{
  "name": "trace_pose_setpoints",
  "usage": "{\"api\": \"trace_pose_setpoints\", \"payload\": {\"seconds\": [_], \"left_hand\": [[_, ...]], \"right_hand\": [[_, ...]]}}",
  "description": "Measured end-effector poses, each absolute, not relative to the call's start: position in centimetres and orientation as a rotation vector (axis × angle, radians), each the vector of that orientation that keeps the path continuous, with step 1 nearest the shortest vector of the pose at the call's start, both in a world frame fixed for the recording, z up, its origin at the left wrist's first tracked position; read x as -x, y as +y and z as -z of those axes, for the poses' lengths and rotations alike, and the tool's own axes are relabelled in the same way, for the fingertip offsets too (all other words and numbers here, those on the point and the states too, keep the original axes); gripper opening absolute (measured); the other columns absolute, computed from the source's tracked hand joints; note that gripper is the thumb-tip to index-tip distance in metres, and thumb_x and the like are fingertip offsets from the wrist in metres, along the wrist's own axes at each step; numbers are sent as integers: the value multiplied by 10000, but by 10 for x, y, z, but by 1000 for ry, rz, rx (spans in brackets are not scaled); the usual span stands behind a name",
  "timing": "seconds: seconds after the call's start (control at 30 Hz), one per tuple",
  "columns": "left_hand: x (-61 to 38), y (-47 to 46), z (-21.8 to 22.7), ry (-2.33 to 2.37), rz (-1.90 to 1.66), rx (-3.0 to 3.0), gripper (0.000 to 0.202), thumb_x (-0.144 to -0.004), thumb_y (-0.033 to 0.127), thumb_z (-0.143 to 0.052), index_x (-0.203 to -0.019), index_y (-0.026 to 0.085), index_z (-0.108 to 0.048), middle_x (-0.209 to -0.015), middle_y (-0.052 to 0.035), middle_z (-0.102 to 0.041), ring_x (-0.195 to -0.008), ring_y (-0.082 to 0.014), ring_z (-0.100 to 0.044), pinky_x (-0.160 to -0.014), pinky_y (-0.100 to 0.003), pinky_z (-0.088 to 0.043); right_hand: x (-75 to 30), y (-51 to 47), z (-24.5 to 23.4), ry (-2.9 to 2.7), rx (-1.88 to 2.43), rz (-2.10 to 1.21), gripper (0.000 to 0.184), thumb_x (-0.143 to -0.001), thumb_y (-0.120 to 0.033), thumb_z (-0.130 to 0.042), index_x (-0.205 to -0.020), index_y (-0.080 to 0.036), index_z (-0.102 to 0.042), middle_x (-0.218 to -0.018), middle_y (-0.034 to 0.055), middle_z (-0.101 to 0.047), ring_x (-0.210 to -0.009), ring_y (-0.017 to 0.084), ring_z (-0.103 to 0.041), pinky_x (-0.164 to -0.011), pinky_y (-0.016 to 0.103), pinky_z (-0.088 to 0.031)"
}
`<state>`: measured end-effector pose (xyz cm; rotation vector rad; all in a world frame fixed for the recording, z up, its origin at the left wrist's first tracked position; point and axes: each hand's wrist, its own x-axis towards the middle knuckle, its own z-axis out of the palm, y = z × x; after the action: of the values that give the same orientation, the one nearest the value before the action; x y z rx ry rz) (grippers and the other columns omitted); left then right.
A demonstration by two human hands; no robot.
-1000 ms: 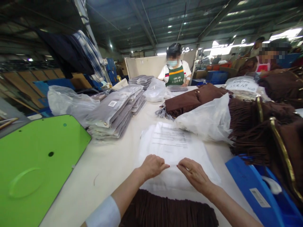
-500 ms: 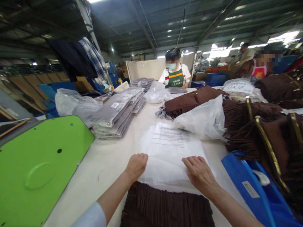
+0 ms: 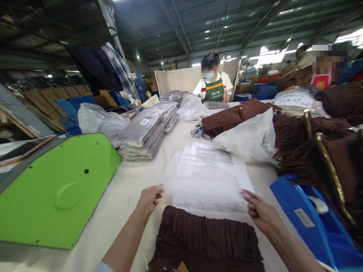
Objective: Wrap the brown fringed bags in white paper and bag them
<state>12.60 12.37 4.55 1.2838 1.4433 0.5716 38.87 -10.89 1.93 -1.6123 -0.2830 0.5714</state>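
A clear plastic bag with printed text [image 3: 204,179] is stretched between my hands above the table, over a stack of similar bags. My left hand [image 3: 149,198] pinches its near left corner. At the near right corner, my right hand [image 3: 259,209] grips it between thumb and fingers. Just below the bag lies a folded dark brown fringed textile [image 3: 207,241], its fringe towards the bag. A small tan piece, perhaps a tag, shows on it at the bottom edge of the view.
Left stands a green panel [image 3: 56,189]. Behind it are stacked packed grey items [image 3: 147,128]. More brown fringed textiles [image 3: 295,147], a crumpled plastic bag [image 3: 249,138] and a blue bin [image 3: 300,219] are at right. A co-worker [image 3: 214,85] is across the table.
My hands have moved apart, drawing the bag's near edge wider. The view has shifted slightly, and more of the brown textile shows.
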Motion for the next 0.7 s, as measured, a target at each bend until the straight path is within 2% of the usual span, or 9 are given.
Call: {"api": "trace_pose_setpoints", "payload": {"seconds": [0.1, 0.2, 0.3, 0.4, 0.47, 0.57, 0.7], "left_hand": [[-133, 125, -42, 1421, -736, -1133, 168, -875, 287, -553, -878, 119, -569, -733, 21, -571, -550, -65, -524, -485, -192, -459], [-138, 124, -41, 1353, -883, -1058, 145, -866, 255, -563, -919, 121, -567, -791, 1, -597, -641, -93, -581, -572, -235, -515], [-136, 115, -39, 1265, -926, -1070, 125, -821, 192, -585, -926, 125, -570, -758, 9, -611, -642, -92, -593, -650, -261, -533], [-127, 99, -34, 1177, -870, -1194, 223, -763, 282, -616, -937, 144, -607, -766, 4, -638, -625, -110, -592, -678, -292, -535], [-120, 88, -31, 1139, -810, -1325, 294, -719, 386, -630, -896, 151, -647, -804, -18, -663, -679, -156, -609, -718, -329, -529], [-110, 75, -29, 1123, -748, -1526, 326, -688, 458, -607, -816, 167, -678, -872, -43, -682, -857, -225, -609, -884, -380, -466], [-105, 64, -28, 1124, -705, -1697, 383, -713, 502, -523, -870, 186, -673, -995, -60, -676, -972, -249, -583, -992, -408, -392]], "right_hand": [[-385, -106, -20, -204, 1451, -650, 241, -551, -281, -726, -734, -220, -581, -576, -29, -547, -443, 93, -482, -361, 201, -399], [-380, -108, -22, -173, 1354, -702, 294, -527, -304, -777, -720, -219, -573, -648, -25, -591, -560, 113, -571, -488, 208, -501], [-374, -117, -21, -171, 1337, -736, 360, -482, -370, -812, -716, -210, -590, -678, -35, -610, -634, 112, -600, -599, 192, -515], [-367, -130, -20, -202, 1409, -779, 366, -522, -457, -795, -671, -191, -593, -639, -26, -620, -656, 113, -605, -656, 179, -488], [-362, -138, -20, -257, 1490, -808, 380, -580, -525, -742, -663, -189, -586, -654, -7, -640, -711, 141, -618, -719, 214, -474], [-354, -145, -23, -435, 1773, -773, 458, -646, -668, -579, -695, -213, -569, -721, 7, -658, -793, 202, -616, -779, 303, -443], [-344, -151, -26, -612, 2119, -613, 535, -692, -745, -357, -698, -241, -534, -691, -2, -616, -739, 214, -576, -715, 321, -420]]}}
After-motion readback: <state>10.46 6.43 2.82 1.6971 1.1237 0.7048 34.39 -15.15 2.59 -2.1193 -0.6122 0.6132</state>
